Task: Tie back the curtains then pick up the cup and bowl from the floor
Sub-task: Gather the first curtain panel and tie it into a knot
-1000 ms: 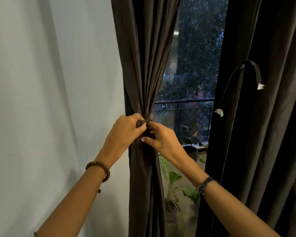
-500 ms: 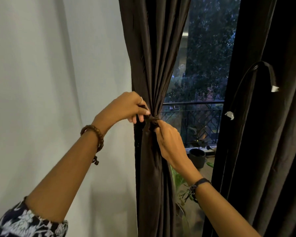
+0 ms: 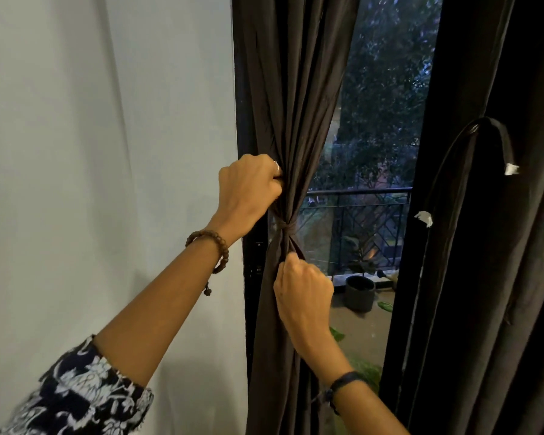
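Head view shows two dark curtains at a glass door. One, the left curtain [image 3: 291, 98], hangs beside the pale wall [image 3: 107, 152] and is gathered at its middle into a narrow waist by a tie-back [image 3: 284, 229] of the same dark cloth. Two hands work on it. The left hand [image 3: 248, 191] is clenched on the folds just above the waist, knuckles toward the camera, its wrist wearing one beaded bracelet [image 3: 212, 246]. The right hand [image 3: 305, 288] grips the cloth just below the waist, fingers curled into the fabric, with one dark wristband [image 3: 343, 383] on its wrist.

The second one, the right curtain [image 3: 500, 277], hangs loose and ungathered along the right edge of the frame. One dark strap [image 3: 496, 127] loops over its front, and two small white tags [image 3: 512, 168] show at the strap's ends, well apart from each other.

Between the inner edges of the two curtains lies an open strip of glass, wider at the top than at the gathered waist. Through it appear one balcony railing [image 3: 358, 191], one dark plant pot [image 3: 360, 291] on the balcony floor, and trees beyond. A patterned sleeve [image 3: 82, 400] fills the lower left corner. The cup and the bowl are out of view.
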